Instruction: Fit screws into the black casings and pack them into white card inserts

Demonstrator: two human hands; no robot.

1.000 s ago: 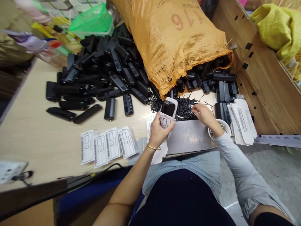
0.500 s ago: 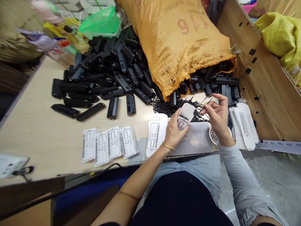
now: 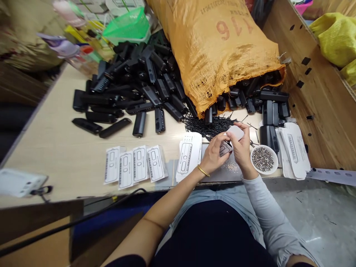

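Observation:
A small printed white box (image 3: 224,148) with its flap (image 3: 236,133) raised is between my hands. My left hand (image 3: 213,155) is closed round the box body from the left. My right hand (image 3: 241,148) pinches at the raised flap and the box's open end; whether a thin black stick is still in these fingers is hidden. Below the hands lies a grey sheet (image 3: 217,175) with tiny pale bits scattered on it. Just beyond the hands spreads a pile of thin black sticks (image 3: 208,127). A white bowl of small metal pieces (image 3: 263,159) stands right of my right hand.
Several packed printed boxes (image 3: 139,163) stand at left, beside a stack of flat cartons (image 3: 187,157). More flat cartons (image 3: 294,150) lie right. Black plastic handles (image 3: 150,78) heap behind, by an orange woven sack (image 3: 228,55). A wooden board (image 3: 308,96) walls the right side.
My right hand has come left and down from above the bowl to the box, where it now touches the flap. The bowl is fully uncovered. The view has shifted slightly.

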